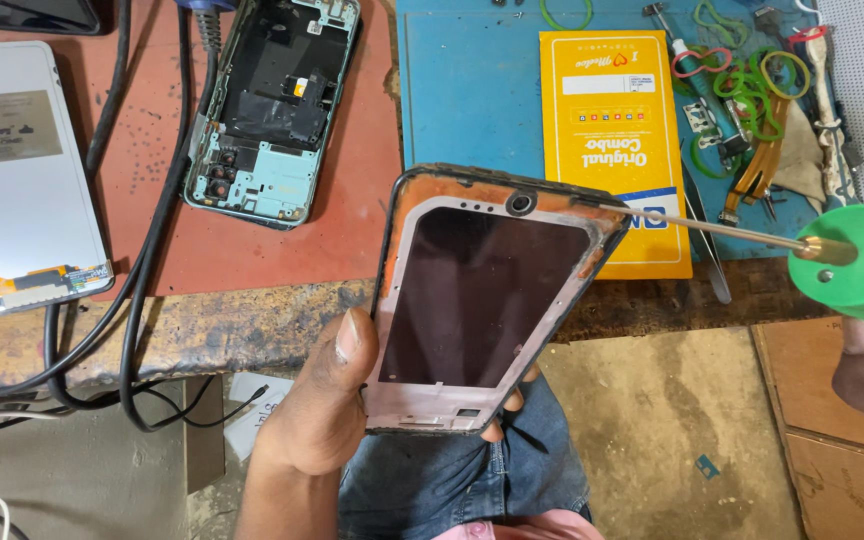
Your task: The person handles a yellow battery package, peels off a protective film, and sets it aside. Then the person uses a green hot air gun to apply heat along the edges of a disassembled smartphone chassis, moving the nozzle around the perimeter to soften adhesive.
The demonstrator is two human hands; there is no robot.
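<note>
- Opened phone chassis (274,105), on red mat (352,200)
- White display panel (17,175)
- Black cables (142,250)
- Yellow flat package (612,130), on blue mat (467,90)
- Green rubber bands (752,90)

The phone frame (482,300) is pinkish silver with an orange-smeared black rim and a dark centre; the tool handle (852,265) is bright green, the packet (617,150) yellow, the mat (472,90) blue, the jeans (452,470) faded blue

A flat yellow rectangular package (616,130) with a white label strip and a blue lower corner lay at upper centre-right on the blue mat (472,90), while a detached silver-backed screen panel (17,175) with a grey label lay at far left.
</note>
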